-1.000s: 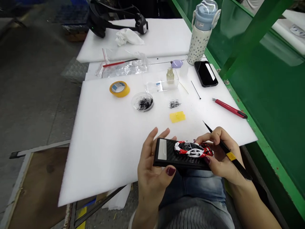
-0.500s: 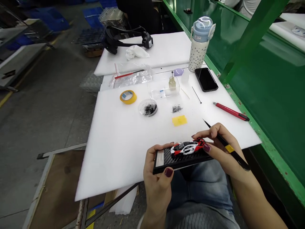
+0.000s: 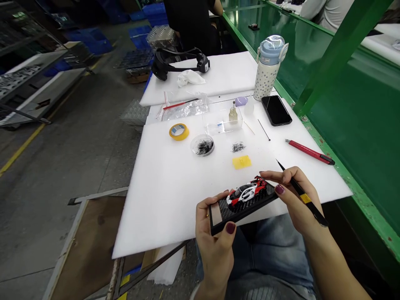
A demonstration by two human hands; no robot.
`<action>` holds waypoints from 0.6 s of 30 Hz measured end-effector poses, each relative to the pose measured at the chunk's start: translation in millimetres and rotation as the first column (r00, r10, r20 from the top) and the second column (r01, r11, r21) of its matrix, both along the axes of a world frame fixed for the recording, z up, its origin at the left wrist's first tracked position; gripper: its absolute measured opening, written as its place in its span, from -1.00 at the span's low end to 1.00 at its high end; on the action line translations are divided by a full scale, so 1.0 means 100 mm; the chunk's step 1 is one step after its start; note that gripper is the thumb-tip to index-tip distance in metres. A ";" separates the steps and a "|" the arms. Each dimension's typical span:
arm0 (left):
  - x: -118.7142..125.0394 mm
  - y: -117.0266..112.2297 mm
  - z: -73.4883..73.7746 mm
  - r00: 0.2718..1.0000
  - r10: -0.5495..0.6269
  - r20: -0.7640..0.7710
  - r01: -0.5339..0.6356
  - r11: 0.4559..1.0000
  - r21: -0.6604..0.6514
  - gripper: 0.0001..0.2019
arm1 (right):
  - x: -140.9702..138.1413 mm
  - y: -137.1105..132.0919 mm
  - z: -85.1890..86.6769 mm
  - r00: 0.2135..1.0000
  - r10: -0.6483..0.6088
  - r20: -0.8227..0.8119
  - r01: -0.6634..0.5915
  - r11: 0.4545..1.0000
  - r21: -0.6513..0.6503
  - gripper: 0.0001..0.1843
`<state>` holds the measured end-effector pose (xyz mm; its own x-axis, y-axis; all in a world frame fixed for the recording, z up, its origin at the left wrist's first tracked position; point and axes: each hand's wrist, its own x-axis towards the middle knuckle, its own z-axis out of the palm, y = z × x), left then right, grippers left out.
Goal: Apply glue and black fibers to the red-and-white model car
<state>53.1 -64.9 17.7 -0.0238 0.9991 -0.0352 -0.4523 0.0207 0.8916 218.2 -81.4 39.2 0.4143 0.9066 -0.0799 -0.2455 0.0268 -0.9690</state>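
Black base tilted further between 2 hands.

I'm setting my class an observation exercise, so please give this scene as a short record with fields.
Left hand: grips the left end of the black base
Right hand: holds the black pointed tool; thumb near the base's right end, contact unclear
Model: red, white and black toy car on the base
Board: white; bears a yellow tape roll, clear dish of black strands, red-handled tool
Far right corner: dotted bottle, phone
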 end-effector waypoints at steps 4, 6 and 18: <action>-0.01 -0.04 -0.04 0.997 0.036 -0.062 -0.031 0.996 0.081 -0.55 | 0.02 0.03 -0.02 0.998 0.014 0.065 -0.011 0.999 -0.048 -0.66; -0.01 -0.06 -0.05 0.995 0.072 -0.072 -0.063 0.992 0.112 -0.50 | 0.02 0.04 -0.03 0.995 0.029 0.091 -0.023 0.997 -0.068 -0.66; -0.04 0.00 -0.04 0.993 0.086 -0.078 -0.078 0.992 0.098 -0.51 | -0.02 0.05 -0.11 0.995 0.038 0.097 -0.028 0.994 -0.103 -0.64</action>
